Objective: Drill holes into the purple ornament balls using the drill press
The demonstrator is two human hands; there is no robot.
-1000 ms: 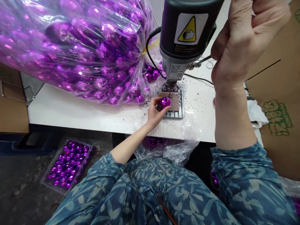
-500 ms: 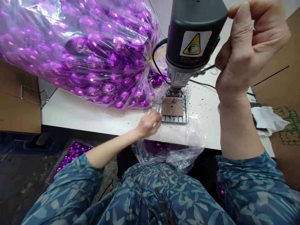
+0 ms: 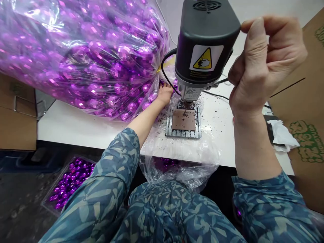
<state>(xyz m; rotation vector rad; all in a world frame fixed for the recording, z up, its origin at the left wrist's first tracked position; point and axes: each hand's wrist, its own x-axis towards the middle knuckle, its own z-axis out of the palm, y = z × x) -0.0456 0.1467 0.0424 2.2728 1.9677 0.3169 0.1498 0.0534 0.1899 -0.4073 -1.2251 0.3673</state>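
Observation:
A small drill press (image 3: pixel 206 44) with a dark motor housing stands over a slotted metal base (image 3: pixel 183 134). On that base lies a flat brown plate (image 3: pixel 183 123) with a small hole, sprinkled with dark shavings. My right hand (image 3: pixel 265 64) is closed around the end of the press's feed lever (image 3: pixel 222 81), at the right of the housing. My left hand (image 3: pixel 165 92) reaches left of the press, to shiny purple balls beside the gathered neck of the big clear bag. Its fingers are stretched out and partly apart, their tips partly hidden among the balls.
The large clear bag (image 3: pixel 108 74) of purple faceted balls fills the upper left. A clear tub (image 3: pixel 50 199) of purple balls sits low at the left. Plastic film (image 3: pixel 187 172) hangs over the table edge. Cardboard boxes (image 3: pixel 17 118) flank the table; white tissue (image 3: pixel 282 133) lies at right.
My left hand has moved away from beside the metal base, forward to the purple balls by the bag's neck, and its fingers have opened. My right hand stays on the lever.

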